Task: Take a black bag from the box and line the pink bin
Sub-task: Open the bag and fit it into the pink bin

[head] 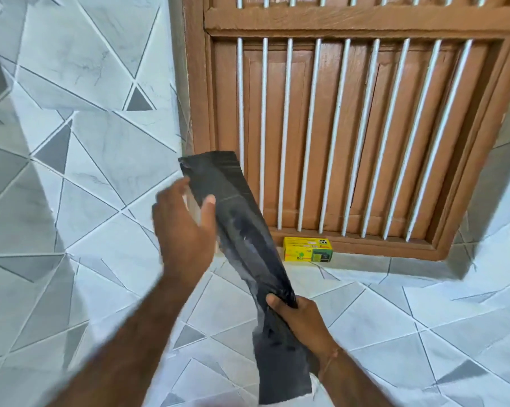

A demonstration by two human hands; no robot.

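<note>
While both hands hold it, the long folded black plastic bag [242,230] hangs mid-air.
Right hand [300,321] fingers grip its middle; left hand [183,230] fingers spread open beside its upper edge; small yellow cardboard box [307,249] sits on the sill.

Your left hand [186,230] is raised with the palm open and fingers spread, thumb pressed against the black bag [247,245], its outline blurred. Your right hand [299,320] sits lower, fingers clenched around the bag's middle, a thin band at the wrist.
</note>
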